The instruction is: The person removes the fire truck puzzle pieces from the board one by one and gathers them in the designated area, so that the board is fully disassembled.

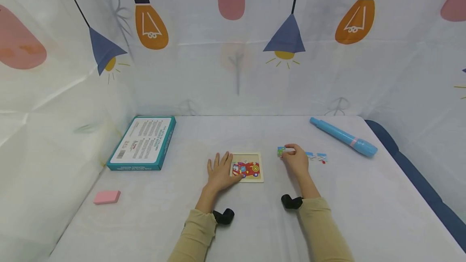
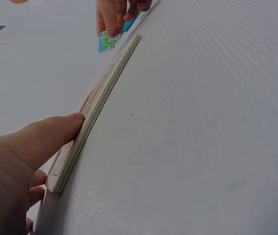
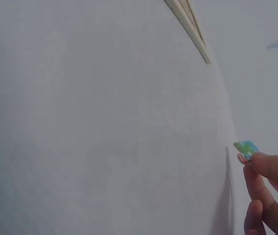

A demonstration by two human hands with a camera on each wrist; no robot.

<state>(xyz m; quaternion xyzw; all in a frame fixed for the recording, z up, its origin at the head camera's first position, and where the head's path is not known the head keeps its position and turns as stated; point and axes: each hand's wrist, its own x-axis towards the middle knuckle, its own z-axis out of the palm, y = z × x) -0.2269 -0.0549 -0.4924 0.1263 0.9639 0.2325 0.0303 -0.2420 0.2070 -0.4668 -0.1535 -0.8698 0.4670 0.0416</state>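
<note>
Pieces [image 1: 249,169] picturing a red truck lie in the lower part of the wooden tray [image 1: 261,165], on which the left hand [image 1: 220,175], fingers spread, rests its thumb. The right hand [image 1: 297,161] pinches a green-and-blue piece [image 3: 247,147] right of the tray, a thumb-and-fingertip hold plainest in the right wrist view, which cuts off most of the tray; beside that hand lie more blue pieces [image 1: 322,157], apparently two, one partly hidden.

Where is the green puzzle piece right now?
In the head view, the right hand pinches the green puzzle piece, right of the wooden tray and left of the loose blue pieces.
</note>
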